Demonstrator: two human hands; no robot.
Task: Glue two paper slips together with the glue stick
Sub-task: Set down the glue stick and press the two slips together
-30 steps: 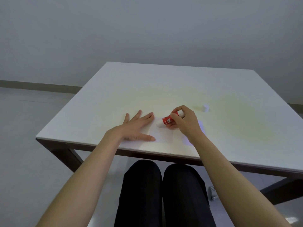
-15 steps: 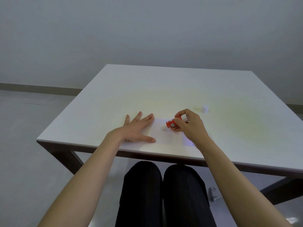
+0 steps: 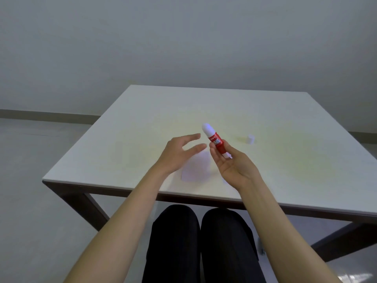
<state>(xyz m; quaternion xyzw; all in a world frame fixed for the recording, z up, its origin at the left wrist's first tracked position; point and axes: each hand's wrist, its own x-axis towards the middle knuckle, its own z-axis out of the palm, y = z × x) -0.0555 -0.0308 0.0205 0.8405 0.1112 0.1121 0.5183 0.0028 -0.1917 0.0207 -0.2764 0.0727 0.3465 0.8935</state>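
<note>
My right hand holds a red and white glue stick above the table, palm turned up, the white glue end pointing up and away. My left hand hovers just left of it, fingers spread and holding nothing. Below the hands a pale paper slip lies flat near the table's front edge. A second slip is mostly hidden under my right wrist; only a faint corner shows. The glue stick's small white cap stands on the table to the right.
The white table has dark legs and its front edge runs close to my knees. Grey floor lies to the left and a plain wall stands behind.
My right hand lifted the glue stick off the paper and turned it upright. My left hand rose from pressing the slip flat and now hovers beside the stick.
</note>
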